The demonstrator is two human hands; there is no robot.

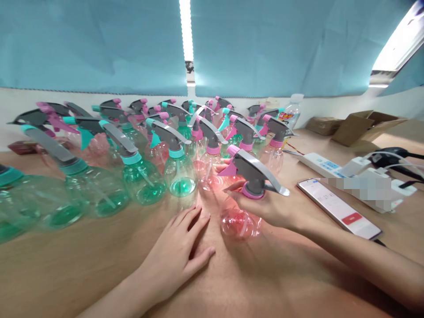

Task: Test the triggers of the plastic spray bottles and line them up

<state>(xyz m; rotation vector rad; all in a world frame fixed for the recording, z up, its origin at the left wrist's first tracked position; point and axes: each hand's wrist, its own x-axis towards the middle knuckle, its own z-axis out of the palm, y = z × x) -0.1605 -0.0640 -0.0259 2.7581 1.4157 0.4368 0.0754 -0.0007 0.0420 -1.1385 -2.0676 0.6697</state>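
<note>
Pink spray bottle (239, 223), upright, nozzle (233, 150) leftward

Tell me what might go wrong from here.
The pink bottle in the right grip might knock the other bottles crowded behind it, perhaps toppling one. The right forearm runs close to the phone; swinging outward, it could bump it.
</note>
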